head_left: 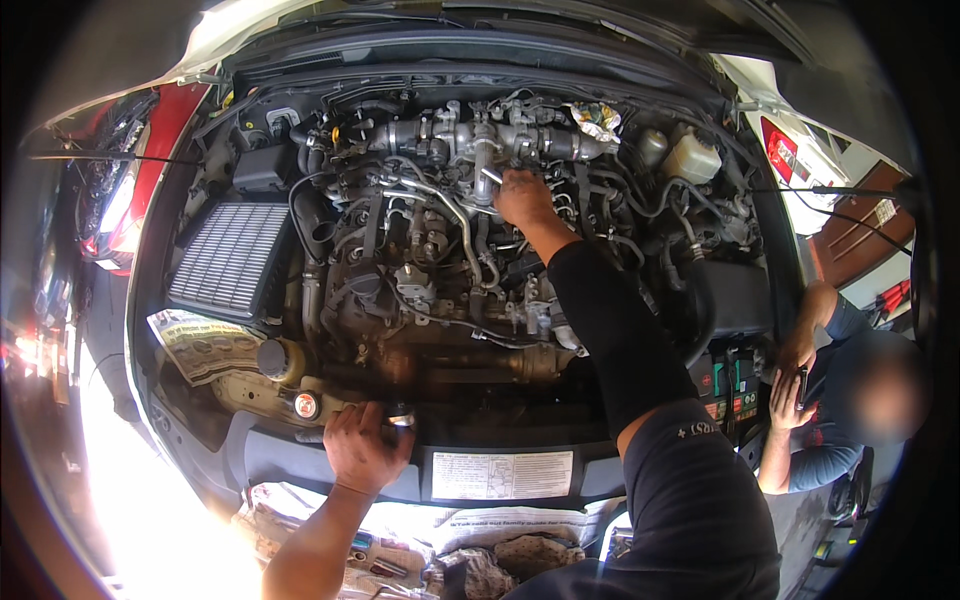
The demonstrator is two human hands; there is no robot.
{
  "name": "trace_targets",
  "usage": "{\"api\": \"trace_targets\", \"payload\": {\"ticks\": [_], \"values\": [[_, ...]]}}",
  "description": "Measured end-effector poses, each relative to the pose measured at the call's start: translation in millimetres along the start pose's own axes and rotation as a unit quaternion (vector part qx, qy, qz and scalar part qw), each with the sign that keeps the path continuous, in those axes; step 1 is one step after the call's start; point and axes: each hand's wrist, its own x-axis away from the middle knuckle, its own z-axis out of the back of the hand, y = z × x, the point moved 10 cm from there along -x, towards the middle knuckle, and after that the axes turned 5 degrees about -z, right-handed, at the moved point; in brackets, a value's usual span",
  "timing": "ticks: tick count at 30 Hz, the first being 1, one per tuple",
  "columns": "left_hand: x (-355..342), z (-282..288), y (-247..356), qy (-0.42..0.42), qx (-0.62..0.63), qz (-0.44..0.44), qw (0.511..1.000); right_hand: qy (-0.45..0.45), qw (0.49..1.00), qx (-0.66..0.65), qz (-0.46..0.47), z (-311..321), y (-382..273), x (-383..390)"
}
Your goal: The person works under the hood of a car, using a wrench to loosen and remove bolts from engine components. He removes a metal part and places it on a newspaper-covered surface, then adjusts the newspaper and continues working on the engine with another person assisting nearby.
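Observation:
My right hand (525,198) reaches to the back middle of an open engine bay, its fingers closed. A short, slim metal rod (492,175) shows at those fingers, beside an upright silver pipe (483,160); most of what I grip is hidden. My left hand (366,447) rests at the front edge of the bay, fingers curled. Against its fingertips is a short dark cylinder with a shiny end (401,414), its kind unclear. Near that hand are a red-and-white round cap (306,405) and a dark reservoir cap (272,358). The engine (420,270) lies between my hands.
A pleated air filter (228,255) sits at left, above folded newspaper (205,345). Crumpled foil (597,122) lies at back right, near a white reservoir (692,158). A battery (735,385) stands at right. Beyond it, another person (830,400) holds a dark object. Newspaper and rags (490,570) lie in front.

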Motion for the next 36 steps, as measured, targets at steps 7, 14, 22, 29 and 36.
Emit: {"api": "trace_targets", "payload": {"ticks": [7, 14, 22, 29, 36], "values": [[-0.9, 1.0, 0.3, 0.003, -0.001, 0.000, 1.000, 0.025, 0.998, -0.042, 0.029, 15.5, -5.9, 13.0], [-1.4, 3.0, 2.8, 0.009, -0.006, -0.009, 1.000, 0.015, 0.998, -0.032, 0.045, 9.6, -7.5, 9.4], [-0.7, 3.7, 3.6, 0.009, 0.007, -0.009, 1.000, 0.027, 0.998, -0.027, 0.055, 2.1, -3.8, -2.1], [4.6, -2.6, -4.7, -0.021, -0.006, 0.000, 1.000, 0.024, 0.993, -0.113, 0.027, 75.6, 0.9, 5.8], [20.6, -12.8, -12.1, 0.000, -0.102, 0.009, 0.995, -0.242, 0.961, -0.065, 0.115, 174.1, 38.9, 213.2]]}}
